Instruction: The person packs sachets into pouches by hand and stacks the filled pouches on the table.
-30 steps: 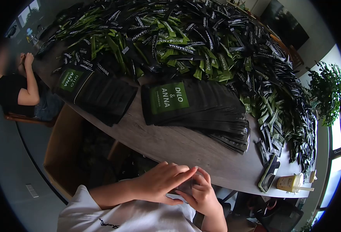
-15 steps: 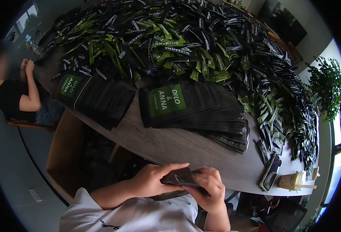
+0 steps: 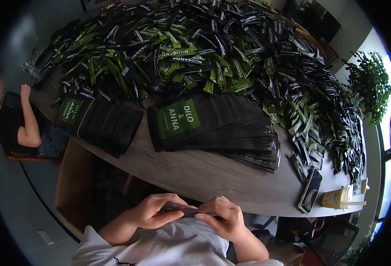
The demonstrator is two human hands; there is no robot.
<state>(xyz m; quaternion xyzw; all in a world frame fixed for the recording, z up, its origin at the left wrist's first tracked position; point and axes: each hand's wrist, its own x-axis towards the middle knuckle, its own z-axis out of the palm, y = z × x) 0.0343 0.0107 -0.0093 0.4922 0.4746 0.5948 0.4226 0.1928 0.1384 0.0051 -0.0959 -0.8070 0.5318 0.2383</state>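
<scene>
A dark pouch (image 3: pixel 187 210) is held edge-on between my two hands, in front of my white shirt. My left hand (image 3: pixel 159 210) is closed on its left end, thumb on the near side. My right hand (image 3: pixel 224 215) pinches the right end between thumb and curled fingers. Little of the pouch's face shows. Beyond my hands, a fanned stack of black pouches (image 3: pixel 231 128) with a green "DILO & ANNA" label lies on the table (image 3: pixel 177 175). Left of it lies a second stack of black pouches (image 3: pixel 106 124).
A large heap of black and green stick packets (image 3: pixel 186 48) covers the far part of the table. At the right edge are a phone (image 3: pixel 311 190) and a yellow drink cup (image 3: pixel 337 198). A cardboard box (image 3: pixel 73 184) stands below left, near a seated person (image 3: pixel 24 124).
The pouch has turned from showing its dark face to edge-on. My left hand has shifted left, and both hands now grip opposite ends. The seated person's hands have moved.
</scene>
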